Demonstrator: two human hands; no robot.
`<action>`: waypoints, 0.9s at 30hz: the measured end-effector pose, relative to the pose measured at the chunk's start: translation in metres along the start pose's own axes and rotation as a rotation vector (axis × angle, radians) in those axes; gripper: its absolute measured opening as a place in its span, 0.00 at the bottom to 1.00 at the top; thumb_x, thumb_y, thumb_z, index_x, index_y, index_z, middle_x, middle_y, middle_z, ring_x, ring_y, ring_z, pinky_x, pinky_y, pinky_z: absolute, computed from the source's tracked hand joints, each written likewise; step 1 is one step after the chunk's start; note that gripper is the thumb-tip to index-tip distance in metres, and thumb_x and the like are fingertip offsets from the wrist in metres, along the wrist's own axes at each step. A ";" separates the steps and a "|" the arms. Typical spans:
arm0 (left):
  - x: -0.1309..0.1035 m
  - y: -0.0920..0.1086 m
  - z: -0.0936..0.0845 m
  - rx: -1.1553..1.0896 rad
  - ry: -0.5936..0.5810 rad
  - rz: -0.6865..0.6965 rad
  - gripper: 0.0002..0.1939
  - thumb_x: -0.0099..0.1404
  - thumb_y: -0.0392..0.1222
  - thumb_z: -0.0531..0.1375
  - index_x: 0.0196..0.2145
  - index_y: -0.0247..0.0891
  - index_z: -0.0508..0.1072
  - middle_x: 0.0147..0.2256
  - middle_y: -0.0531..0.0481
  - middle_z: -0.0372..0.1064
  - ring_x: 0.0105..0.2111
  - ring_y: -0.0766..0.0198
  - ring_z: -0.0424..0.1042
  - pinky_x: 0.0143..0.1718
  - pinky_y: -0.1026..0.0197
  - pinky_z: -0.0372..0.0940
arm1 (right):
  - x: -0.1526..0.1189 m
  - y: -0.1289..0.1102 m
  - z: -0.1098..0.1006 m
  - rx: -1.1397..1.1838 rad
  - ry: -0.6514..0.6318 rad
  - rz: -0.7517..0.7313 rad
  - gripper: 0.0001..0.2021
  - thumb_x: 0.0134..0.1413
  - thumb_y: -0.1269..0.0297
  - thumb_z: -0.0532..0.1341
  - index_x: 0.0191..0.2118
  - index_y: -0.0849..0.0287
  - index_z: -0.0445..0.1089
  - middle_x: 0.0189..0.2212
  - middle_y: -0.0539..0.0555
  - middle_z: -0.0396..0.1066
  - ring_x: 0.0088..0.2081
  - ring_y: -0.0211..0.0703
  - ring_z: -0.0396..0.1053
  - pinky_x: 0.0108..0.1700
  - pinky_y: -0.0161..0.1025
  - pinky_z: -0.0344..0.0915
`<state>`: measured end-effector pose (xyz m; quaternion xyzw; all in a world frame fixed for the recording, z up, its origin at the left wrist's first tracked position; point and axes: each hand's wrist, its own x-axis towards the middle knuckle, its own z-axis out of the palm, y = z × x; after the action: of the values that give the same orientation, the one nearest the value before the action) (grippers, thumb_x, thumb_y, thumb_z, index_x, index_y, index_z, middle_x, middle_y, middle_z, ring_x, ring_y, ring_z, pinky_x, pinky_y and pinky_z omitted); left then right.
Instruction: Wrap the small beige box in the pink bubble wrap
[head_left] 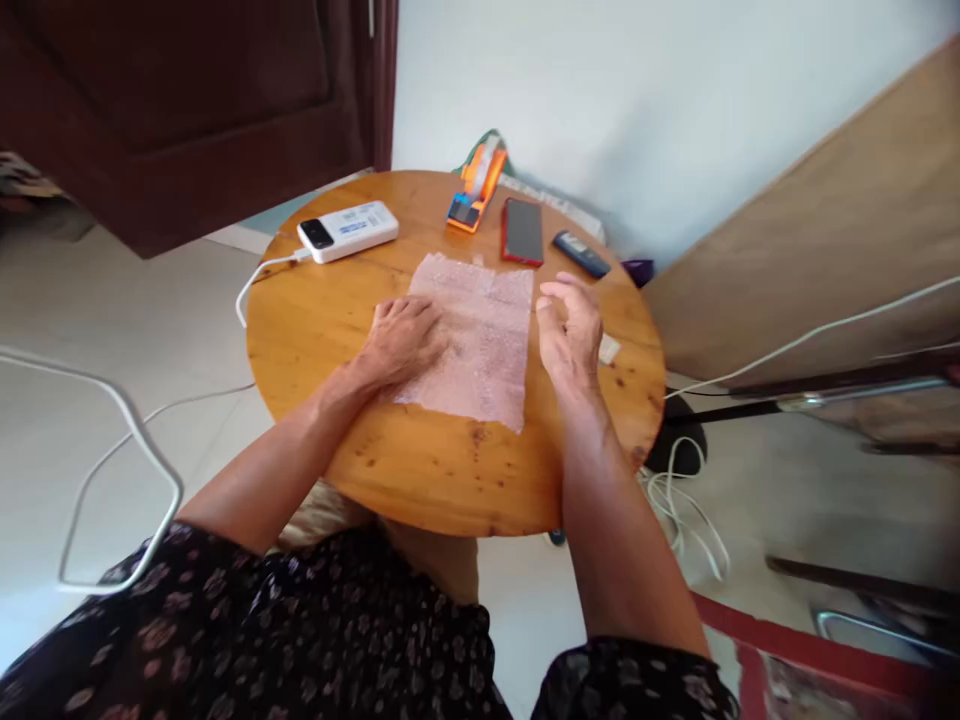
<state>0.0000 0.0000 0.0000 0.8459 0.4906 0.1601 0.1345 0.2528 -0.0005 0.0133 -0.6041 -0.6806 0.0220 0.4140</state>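
Observation:
A pinkish, translucent sheet that looks like bubble wrap [487,345] lies flat on the round wooden table [420,470]. My left hand [405,338] rests palm down on the sheet's left part, fingers spread. Just past the sheet's right edge is my right hand [570,330], its fingers curled in with the thumb near the index finger. Whether anything small is between those fingers cannot be made out. A small whitish piece [609,348] lies on the table to the right of that hand.
Along the table's far side are a white power bank [349,232] with a cable, an orange tape dispenser [478,188], a red-edged phone [523,232] and a dark remote-like device [580,254]. A white cable [124,400] loops at the left.

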 end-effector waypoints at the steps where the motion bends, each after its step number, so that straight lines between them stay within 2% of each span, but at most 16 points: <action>1: 0.000 0.000 0.001 0.002 0.005 0.002 0.23 0.67 0.49 0.53 0.56 0.39 0.69 0.62 0.41 0.61 0.62 0.48 0.57 0.63 0.44 0.48 | 0.003 0.003 -0.013 -0.010 -0.009 0.012 0.12 0.59 0.60 0.55 0.45 0.57 0.70 0.53 0.60 0.69 0.57 0.52 0.65 0.59 0.55 0.59; 3: 0.000 0.000 0.002 0.007 -0.004 0.018 0.23 0.68 0.49 0.52 0.56 0.38 0.69 0.62 0.41 0.61 0.62 0.47 0.57 0.63 0.43 0.48 | 0.006 0.011 -0.040 -0.033 -0.076 0.059 0.17 0.54 0.58 0.61 0.49 0.54 0.70 0.54 0.58 0.69 0.57 0.53 0.66 0.57 0.55 0.62; 5: 0.000 0.000 0.003 0.018 -0.002 0.010 0.23 0.68 0.49 0.52 0.56 0.39 0.69 0.62 0.41 0.61 0.62 0.47 0.57 0.62 0.43 0.48 | 0.004 0.023 -0.063 -0.069 -0.174 0.101 0.25 0.48 0.56 0.66 0.54 0.49 0.67 0.56 0.56 0.68 0.57 0.55 0.66 0.57 0.56 0.62; 7: 0.000 0.000 0.003 0.027 -0.001 0.007 0.22 0.68 0.50 0.52 0.55 0.39 0.70 0.62 0.41 0.61 0.62 0.47 0.58 0.62 0.43 0.49 | -0.003 0.037 -0.077 -0.123 -0.243 0.144 0.32 0.43 0.55 0.69 0.57 0.47 0.65 0.59 0.56 0.65 0.59 0.59 0.64 0.58 0.58 0.61; 10: 0.000 0.000 0.003 0.030 0.005 0.010 0.23 0.67 0.51 0.52 0.55 0.39 0.70 0.62 0.41 0.61 0.62 0.47 0.58 0.62 0.44 0.50 | -0.020 0.058 -0.079 -0.216 -0.284 0.237 0.36 0.39 0.57 0.70 0.59 0.51 0.64 0.59 0.59 0.66 0.60 0.63 0.63 0.59 0.60 0.60; 13: 0.001 0.000 0.005 0.025 0.014 0.011 0.24 0.67 0.51 0.53 0.56 0.39 0.69 0.62 0.41 0.62 0.62 0.47 0.58 0.62 0.44 0.50 | -0.032 0.066 -0.074 -0.201 -0.316 0.365 0.32 0.41 0.61 0.67 0.57 0.56 0.66 0.47 0.60 0.75 0.47 0.60 0.73 0.49 0.57 0.68; 16: 0.001 -0.001 0.006 0.029 0.021 0.009 0.24 0.66 0.51 0.54 0.56 0.40 0.69 0.62 0.42 0.62 0.62 0.48 0.58 0.62 0.44 0.50 | -0.032 0.046 -0.074 -0.148 -0.250 0.359 0.26 0.42 0.60 0.67 0.52 0.55 0.70 0.41 0.58 0.78 0.41 0.58 0.76 0.45 0.56 0.71; 19: 0.000 0.001 0.006 0.030 0.028 0.012 0.24 0.65 0.51 0.54 0.56 0.41 0.69 0.61 0.43 0.62 0.62 0.48 0.58 0.63 0.45 0.50 | -0.020 -0.001 -0.070 -0.019 -0.140 0.191 0.23 0.47 0.58 0.66 0.51 0.51 0.70 0.44 0.56 0.77 0.45 0.55 0.74 0.49 0.55 0.69; 21: 0.000 0.002 0.005 0.034 0.027 0.017 0.24 0.66 0.51 0.54 0.56 0.41 0.69 0.61 0.43 0.62 0.62 0.49 0.58 0.63 0.45 0.49 | -0.012 -0.033 -0.061 0.070 -0.138 0.080 0.24 0.48 0.60 0.65 0.53 0.50 0.68 0.47 0.54 0.76 0.46 0.52 0.73 0.50 0.53 0.69; 23: 0.000 0.003 0.004 0.041 0.032 0.017 0.23 0.66 0.50 0.54 0.55 0.41 0.69 0.61 0.43 0.63 0.62 0.49 0.59 0.63 0.45 0.50 | -0.008 -0.056 -0.043 0.165 -0.212 -0.012 0.24 0.50 0.61 0.65 0.55 0.51 0.67 0.47 0.53 0.76 0.46 0.50 0.73 0.50 0.50 0.69; 24: 0.000 0.003 0.003 0.043 0.036 0.018 0.23 0.66 0.50 0.54 0.55 0.40 0.70 0.61 0.42 0.63 0.61 0.49 0.59 0.63 0.45 0.51 | -0.008 -0.062 -0.033 0.197 -0.289 -0.034 0.24 0.50 0.61 0.64 0.55 0.52 0.66 0.47 0.54 0.76 0.46 0.50 0.73 0.49 0.50 0.69; 27: 0.000 0.002 0.003 0.021 0.043 0.022 0.22 0.66 0.48 0.54 0.55 0.38 0.69 0.61 0.40 0.63 0.61 0.48 0.60 0.62 0.44 0.51 | -0.014 -0.059 -0.006 0.187 -0.477 -0.053 0.24 0.48 0.66 0.64 0.54 0.55 0.67 0.47 0.56 0.75 0.45 0.50 0.73 0.50 0.48 0.68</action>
<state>0.0025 -0.0007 -0.0017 0.8490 0.4857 0.1745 0.1135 0.2075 -0.0307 0.0410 -0.5228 -0.7695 0.2161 0.2962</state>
